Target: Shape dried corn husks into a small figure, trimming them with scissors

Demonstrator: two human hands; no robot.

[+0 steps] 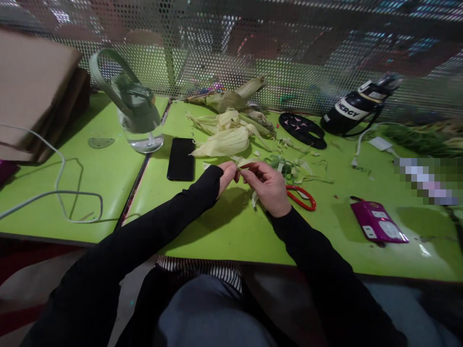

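Observation:
Above the green table (217,236), my left hand (227,177) and my right hand (269,187) meet with their fingertips pinched together. Between them is a small pale strip of corn husk (243,166), partly covered by the fingers. Just beyond lies a pile of dry corn husks (222,143), with a longer husk bundle (231,98) behind it. Green scraps (284,166) and husk shreds are scattered beside my right hand. A red looped handle (303,197), like that of scissors, pokes out behind my right wrist; its other end is hidden.
A black phone (181,160) and a green-lidded water bottle (144,115) stand left. Right are a black palette-shaped piece (303,130), a black bottle (352,111) and a purple socket box (378,221). Cardboard (32,91) and a white cable (61,178) occupy the far left. A perforated metal screen (217,48) closes the back.

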